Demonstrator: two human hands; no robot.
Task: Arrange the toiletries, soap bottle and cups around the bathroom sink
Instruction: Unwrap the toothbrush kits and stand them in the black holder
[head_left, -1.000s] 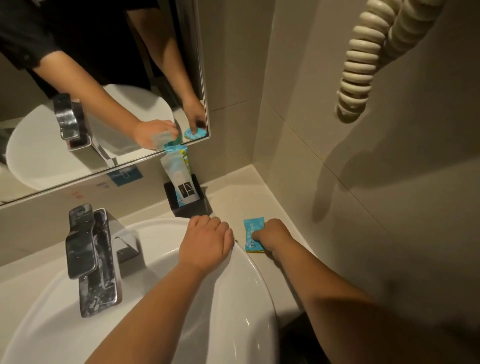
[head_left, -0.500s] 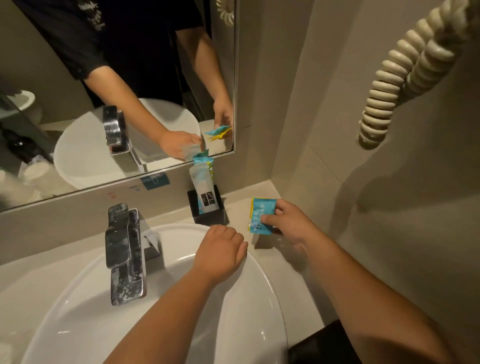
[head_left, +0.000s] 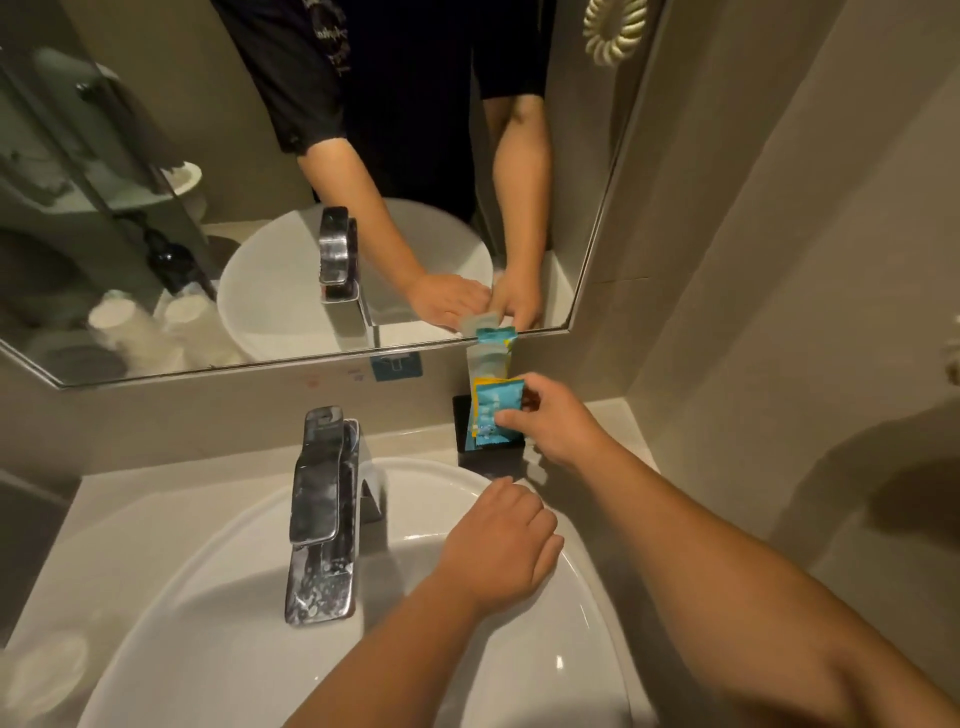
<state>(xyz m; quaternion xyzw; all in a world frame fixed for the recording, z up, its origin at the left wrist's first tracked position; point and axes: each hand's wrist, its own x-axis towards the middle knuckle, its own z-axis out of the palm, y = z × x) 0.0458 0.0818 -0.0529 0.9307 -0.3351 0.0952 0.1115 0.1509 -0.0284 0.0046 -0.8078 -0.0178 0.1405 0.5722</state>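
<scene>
The right hand (head_left: 558, 426) reaches forward and pinches a blue sachet (head_left: 494, 415) between thumb and fingers, holding it over the black holder (head_left: 462, 415) behind the white sink (head_left: 218, 639), in front of a tall packet (head_left: 485, 361) standing there. The left hand (head_left: 501, 545), fingers curled together, rests on the sink rim, right of the chrome faucet (head_left: 322, 514). The beige counter (head_left: 621, 421) right of the holder is narrow, closed by the wall.

A bathroom: white sink (head_left: 597, 613), chrome faucet (head_left: 322, 514), wall mirror (head_left: 208, 156) (tiled walls).
</scene>
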